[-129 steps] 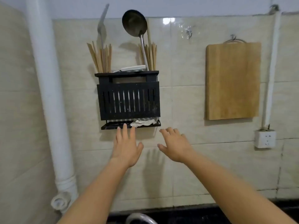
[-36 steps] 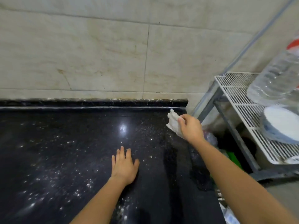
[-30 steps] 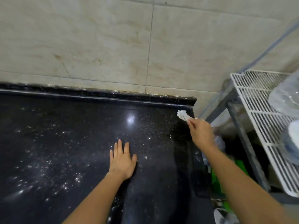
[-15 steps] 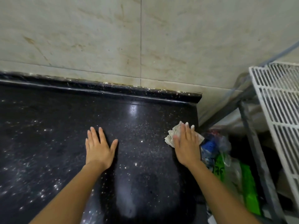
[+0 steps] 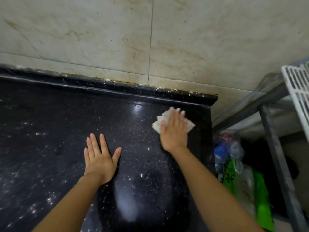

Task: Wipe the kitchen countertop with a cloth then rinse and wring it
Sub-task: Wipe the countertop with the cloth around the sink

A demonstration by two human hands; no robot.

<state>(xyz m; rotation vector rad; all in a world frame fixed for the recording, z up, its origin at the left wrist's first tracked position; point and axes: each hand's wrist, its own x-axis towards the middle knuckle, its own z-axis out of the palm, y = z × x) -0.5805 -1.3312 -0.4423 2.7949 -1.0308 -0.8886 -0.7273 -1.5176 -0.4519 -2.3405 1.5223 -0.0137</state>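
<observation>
Wiping under way on the countertop (image 5: 50,131), far corner
Your right hand (image 5: 173,131), flat and unclenched, has slid the cloth (image 5: 158,123) toward twelve o'clock; your left hand (image 5: 99,158), at its eight o'clock, rests spread, empty.

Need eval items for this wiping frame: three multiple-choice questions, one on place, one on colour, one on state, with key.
1. Where does the cloth lie on the countertop?
A. far right corner, near the wall
B. left edge
C. front edge

2. What colour is the countertop?
A. white
B. speckled black
C. wood brown

3. How is the right hand on the cloth?
A. flat, fingers straight, pressing it
B. bunching it in a fist
C. lifted off it

Key:
1 A, the cloth sits at the countertop's right end, close to the wall.
2 B, it is dark stone with pale flecks.
3 A, the palm covers the cloth with the fingers extended.
</observation>
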